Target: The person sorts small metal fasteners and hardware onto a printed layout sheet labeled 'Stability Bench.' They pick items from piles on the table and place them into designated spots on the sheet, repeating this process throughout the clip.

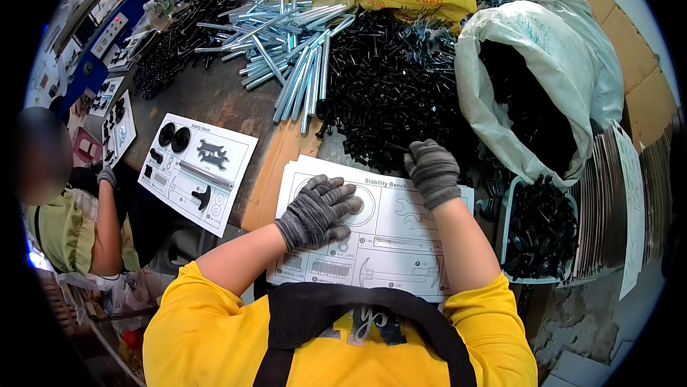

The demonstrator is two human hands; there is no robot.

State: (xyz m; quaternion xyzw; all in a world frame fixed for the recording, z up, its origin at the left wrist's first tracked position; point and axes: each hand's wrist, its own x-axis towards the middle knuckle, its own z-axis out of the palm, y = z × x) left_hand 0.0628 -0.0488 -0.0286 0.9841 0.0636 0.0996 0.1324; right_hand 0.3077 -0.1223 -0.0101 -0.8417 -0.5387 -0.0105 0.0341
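Note:
My left hand (318,213), in a grey striped glove, lies flat with its fingers spread on a stack of white printed sheets (390,209). The top sheet carries line drawings of wrenches, a tube and other hardware in boxes. My right hand (434,174), gloved the same way, is at the far right edge of the stack, its fingers curled at the near rim of a big heap of black bolts (390,86). A dark bolt lies by those fingertips; whether they pinch it is hidden.
Shiny metal tubes (300,65) lie piled beyond the stack. A white sack (526,32) of black parts and a bin (542,279) of black pieces stand at right, beside stacked cardboard (597,222). At left, another sheet (168,186) bears hardware; a co-worker (79,236) sits near it.

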